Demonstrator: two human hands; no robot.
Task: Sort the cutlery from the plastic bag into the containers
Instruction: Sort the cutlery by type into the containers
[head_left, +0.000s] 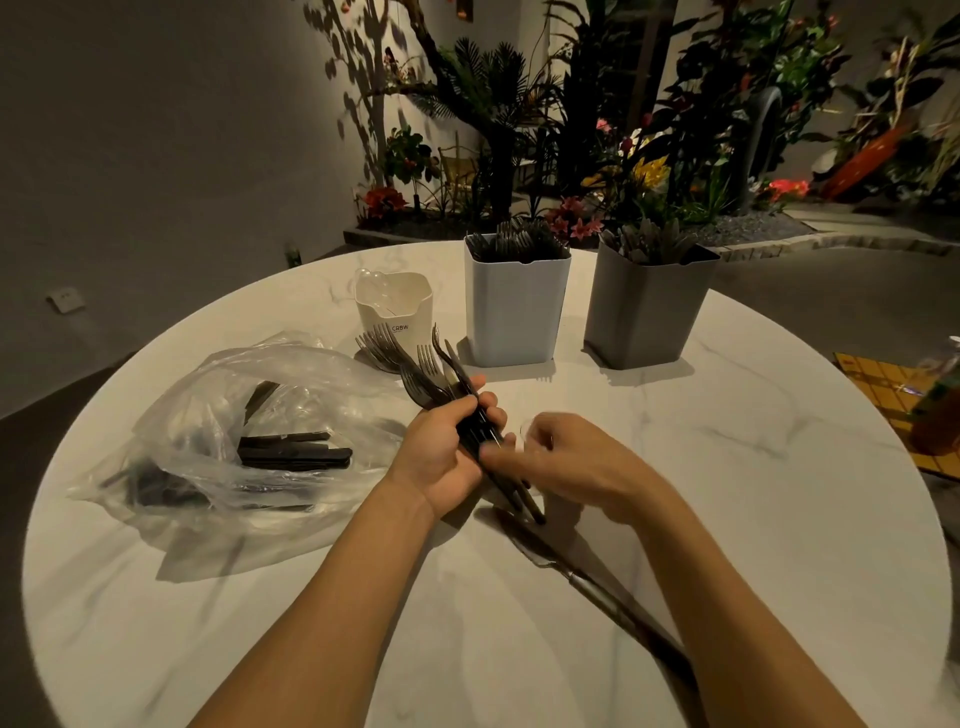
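A bundle of dark forks (418, 382) is gripped in the left hand (441, 454), whose fingers are curled round the handles, above the marble table (753, 519). The right hand (569, 462) is blurred just beside the handles; whether anything is held by it cannot be told. Dark cutlery is seen inside the plastic bag (208, 395) at left, and a cream container (397, 312), a white container (514, 312) and a grey container (644, 312) are set behind
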